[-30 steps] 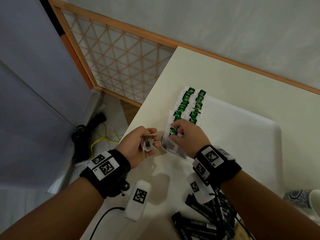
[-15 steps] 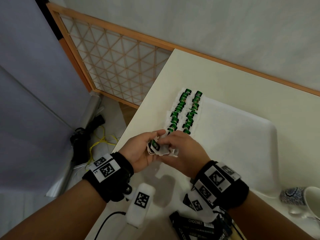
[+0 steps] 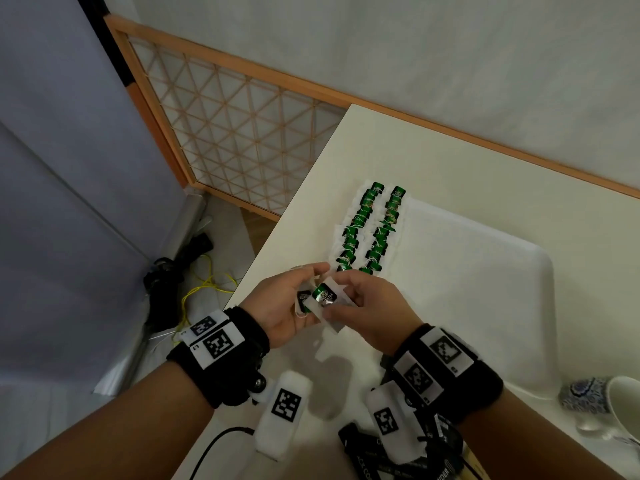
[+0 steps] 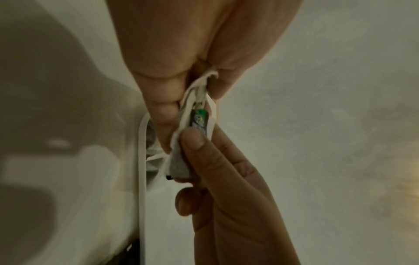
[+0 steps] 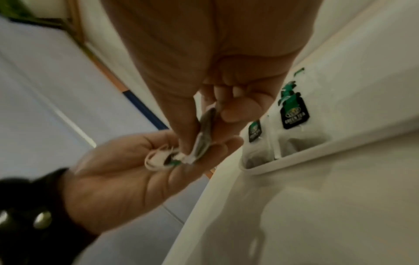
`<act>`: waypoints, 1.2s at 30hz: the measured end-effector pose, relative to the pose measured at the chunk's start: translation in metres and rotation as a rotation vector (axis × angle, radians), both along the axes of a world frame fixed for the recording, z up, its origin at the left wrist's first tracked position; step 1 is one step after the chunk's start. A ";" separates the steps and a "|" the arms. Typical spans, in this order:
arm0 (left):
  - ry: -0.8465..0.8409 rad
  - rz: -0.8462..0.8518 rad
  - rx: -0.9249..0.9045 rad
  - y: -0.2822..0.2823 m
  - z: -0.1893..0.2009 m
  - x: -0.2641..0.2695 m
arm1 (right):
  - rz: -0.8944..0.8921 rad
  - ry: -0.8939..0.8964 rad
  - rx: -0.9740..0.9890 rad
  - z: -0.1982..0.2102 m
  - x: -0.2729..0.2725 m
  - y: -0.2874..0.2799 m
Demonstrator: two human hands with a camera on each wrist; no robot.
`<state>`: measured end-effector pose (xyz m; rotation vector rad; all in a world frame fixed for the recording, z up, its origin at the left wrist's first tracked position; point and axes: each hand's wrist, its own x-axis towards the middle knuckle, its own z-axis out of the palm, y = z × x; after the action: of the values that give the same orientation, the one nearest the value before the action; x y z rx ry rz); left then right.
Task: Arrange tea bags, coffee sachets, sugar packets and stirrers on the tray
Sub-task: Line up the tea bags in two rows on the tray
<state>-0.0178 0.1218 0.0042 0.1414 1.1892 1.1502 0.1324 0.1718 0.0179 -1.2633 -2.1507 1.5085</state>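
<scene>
Tea bags half laid; sachets not yet started.
We find both hands, left hand [image 3: 280, 306] and right hand [image 3: 367, 306], pinching one tea bag [image 3: 323, 297]; two rows [image 3: 372, 230] fill the tray [image 3: 485, 271], sachets [image 3: 398, 459] wait lower centre.

We see the white tray [image 3: 485, 289] bare across its middle and its three o'clock side, room for a hand to pass. Two rows of tea bags [image 3: 370, 230] fill its nine o'clock edge. At six o'clock dark sachets [image 3: 367, 455] crowd the table [image 3: 450, 157]; a cup [image 3: 623, 410] stands at four o'clock.
</scene>
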 end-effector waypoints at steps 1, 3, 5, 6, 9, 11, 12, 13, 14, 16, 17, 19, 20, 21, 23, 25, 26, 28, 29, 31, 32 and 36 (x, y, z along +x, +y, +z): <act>0.037 0.026 -0.022 0.000 -0.001 -0.001 | -0.031 -0.018 0.000 -0.002 0.004 0.002; 0.090 0.061 -0.044 -0.001 -0.002 -0.004 | -0.093 -0.075 0.046 -0.008 0.017 0.009; 0.132 0.055 -0.040 -0.002 -0.004 -0.008 | -0.163 -0.125 0.096 -0.012 0.031 0.016; 0.157 0.037 -0.040 -0.003 -0.004 -0.009 | -0.214 -0.122 0.090 -0.014 0.037 0.019; 0.196 -0.014 -0.041 -0.003 -0.004 -0.007 | -0.371 -0.059 -0.015 -0.015 0.048 0.027; 0.191 -0.066 -0.042 -0.001 -0.003 -0.005 | -0.366 -0.052 -0.077 -0.015 0.047 0.027; 0.186 -0.111 -0.045 0.001 -0.003 -0.003 | -0.324 -0.068 -0.111 -0.016 0.045 0.026; 0.179 -0.161 -0.045 0.003 -0.002 0.000 | -0.271 -0.099 -0.142 -0.017 0.042 0.024; 0.174 -0.206 -0.043 0.005 -0.002 0.002 | -0.225 -0.133 -0.170 -0.018 0.039 0.022; 0.178 -0.264 -0.052 0.010 -0.002 0.008 | -0.197 -0.174 -0.200 -0.023 0.034 0.021; 0.179 -0.274 -0.062 0.012 -0.002 0.010 | -0.207 -0.181 -0.196 -0.025 0.033 0.023; 0.170 -0.274 -0.078 0.017 0.000 0.013 | -0.238 -0.183 -0.170 -0.027 0.030 0.027; 0.168 -0.268 -0.085 0.019 0.001 0.014 | -0.251 -0.181 -0.160 -0.028 0.029 0.029; 0.169 -0.258 -0.087 0.021 0.003 0.014 | -0.258 -0.179 -0.151 -0.029 0.028 0.031; 0.179 -0.244 -0.087 0.025 0.005 0.015 | -0.253 -0.186 -0.123 -0.032 0.027 0.035; 0.203 -0.236 -0.086 0.029 0.007 0.015 | -0.254 -0.187 -0.102 -0.034 0.026 0.038; 0.209 -0.232 -0.084 0.030 0.009 0.015 | -0.263 -0.182 -0.100 -0.034 0.026 0.040; 0.213 -0.221 -0.087 0.033 0.010 0.015 | -0.285 -0.165 -0.099 -0.035 0.025 0.042; 0.215 -0.218 -0.089 0.034 0.010 0.015 | -0.290 -0.159 -0.095 -0.035 0.025 0.043; 0.211 -0.217 -0.091 0.036 0.010 0.015 | -0.287 -0.156 -0.083 -0.036 0.025 0.042; 0.210 -0.223 -0.093 0.035 0.010 0.014 | -0.283 -0.160 -0.075 -0.037 0.026 0.041; 0.211 -0.273 -0.088 0.030 0.006 0.013 | -0.234 -0.230 0.006 -0.042 0.027 0.035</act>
<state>-0.0052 0.1515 0.0105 0.3539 1.3581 0.8568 0.1598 0.2071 -0.0238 -1.6918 -2.0461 1.3169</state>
